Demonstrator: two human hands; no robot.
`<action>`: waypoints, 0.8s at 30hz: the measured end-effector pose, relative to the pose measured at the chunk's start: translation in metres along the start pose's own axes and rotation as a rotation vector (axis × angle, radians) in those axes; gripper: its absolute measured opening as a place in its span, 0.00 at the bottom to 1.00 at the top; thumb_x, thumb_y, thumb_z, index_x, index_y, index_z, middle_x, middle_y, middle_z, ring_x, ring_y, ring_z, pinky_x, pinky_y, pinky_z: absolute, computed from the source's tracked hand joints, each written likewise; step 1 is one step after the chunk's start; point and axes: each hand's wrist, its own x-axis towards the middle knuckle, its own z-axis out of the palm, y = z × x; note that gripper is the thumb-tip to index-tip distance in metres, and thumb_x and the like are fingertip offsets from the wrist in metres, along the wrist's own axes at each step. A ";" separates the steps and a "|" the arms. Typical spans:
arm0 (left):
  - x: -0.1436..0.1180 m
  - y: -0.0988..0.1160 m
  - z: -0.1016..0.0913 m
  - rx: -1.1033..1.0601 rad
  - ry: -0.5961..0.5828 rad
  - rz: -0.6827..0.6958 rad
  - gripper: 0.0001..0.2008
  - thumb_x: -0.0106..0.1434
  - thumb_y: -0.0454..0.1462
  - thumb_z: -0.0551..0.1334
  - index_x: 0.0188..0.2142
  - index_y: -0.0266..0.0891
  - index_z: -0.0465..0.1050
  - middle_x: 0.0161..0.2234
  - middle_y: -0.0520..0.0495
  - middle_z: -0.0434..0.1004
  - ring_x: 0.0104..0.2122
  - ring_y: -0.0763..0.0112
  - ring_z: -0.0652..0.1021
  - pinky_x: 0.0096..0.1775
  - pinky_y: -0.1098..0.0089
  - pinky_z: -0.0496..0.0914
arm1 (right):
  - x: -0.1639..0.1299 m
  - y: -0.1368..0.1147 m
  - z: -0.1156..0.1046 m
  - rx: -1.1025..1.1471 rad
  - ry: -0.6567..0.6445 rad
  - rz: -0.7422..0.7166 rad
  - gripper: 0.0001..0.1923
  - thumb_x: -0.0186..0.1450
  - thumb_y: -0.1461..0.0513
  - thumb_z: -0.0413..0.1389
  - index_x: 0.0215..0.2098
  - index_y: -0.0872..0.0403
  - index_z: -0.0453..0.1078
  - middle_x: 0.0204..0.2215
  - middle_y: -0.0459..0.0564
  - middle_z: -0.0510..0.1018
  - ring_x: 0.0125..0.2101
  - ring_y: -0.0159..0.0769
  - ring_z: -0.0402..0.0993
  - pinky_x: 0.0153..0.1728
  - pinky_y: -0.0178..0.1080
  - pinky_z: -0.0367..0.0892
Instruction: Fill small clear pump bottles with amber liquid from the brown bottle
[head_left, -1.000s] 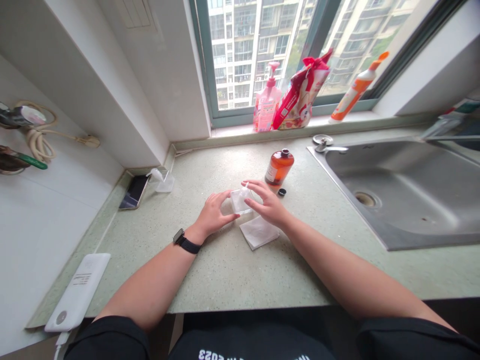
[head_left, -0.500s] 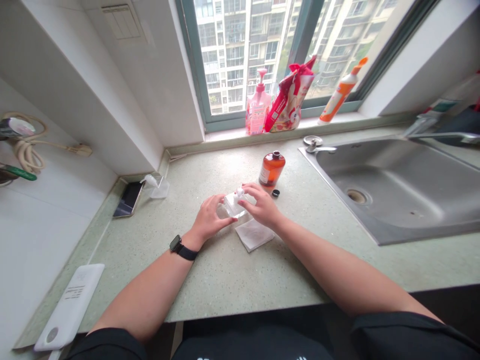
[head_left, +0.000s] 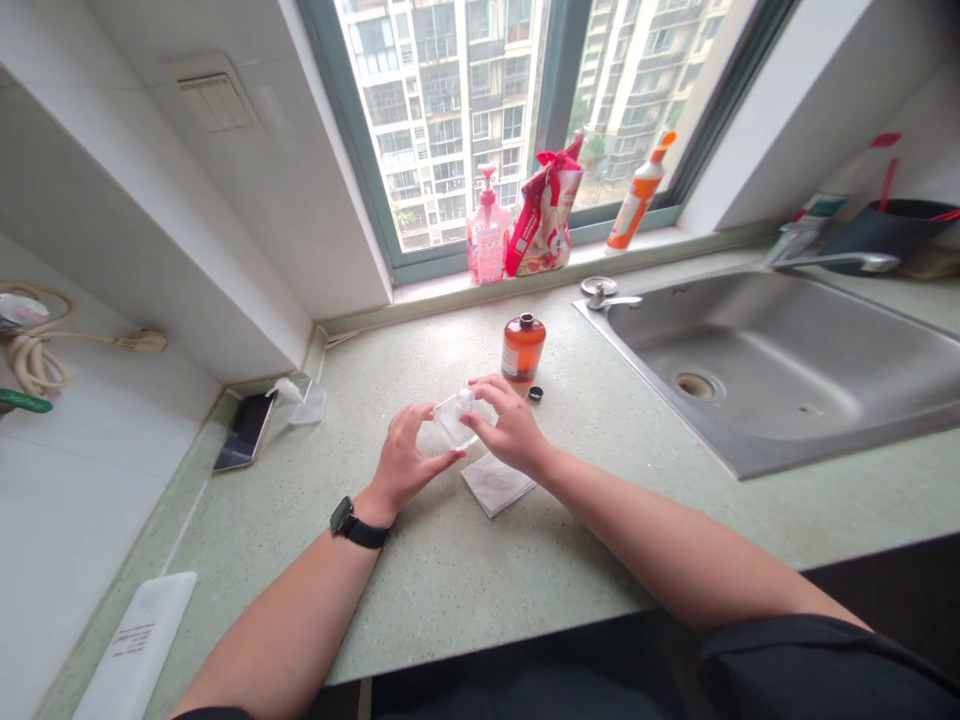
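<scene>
Small shifts only. Over the last second my gaze swung right, so more of the sink (head_left: 814, 345) came in along the countertop's right side, with a dark bin (head_left: 862, 235) behind it. Under that swing, the clear container (head_left: 448, 428) stayed between my two hands, near the middle of the countertop (head_left: 420, 580), well back from its front edge; could not tell whether its base touched down.

Left hand (head_left: 407, 457): curved in a wide C, fingers far side, thumb near side, holding the container's body. Right hand (head_left: 510, 425): thumb and fingers drawn close about the white top (head_left: 465, 398). A second ago a thin pointed end showed there; at this moment, only a rounded shape. I read that as the top having turned or tilted, though glare and fingers hid how it was seated.

Meaning for the work: both hands remained committed to this one piece, body and top together.

Amber bottle (head_left: 523, 350), open at the neck, stood unmoved toward the back edge, a black cap (head_left: 535, 394) just beside it. Folded paper (head_left: 495, 485) lay on the front-edge side of the container. Back-left corner: phone (head_left: 246, 432) and second clear container (head_left: 309, 405), both untouched.
</scene>
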 end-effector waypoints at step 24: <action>0.008 0.004 -0.005 -0.145 -0.078 -0.107 0.15 0.75 0.47 0.60 0.54 0.45 0.76 0.45 0.45 0.85 0.49 0.57 0.84 0.59 0.54 0.75 | 0.029 0.063 -0.165 -0.114 0.584 0.030 0.22 0.74 0.43 0.54 0.56 0.45 0.74 0.55 0.55 0.75 0.62 0.54 0.72 0.68 0.61 0.65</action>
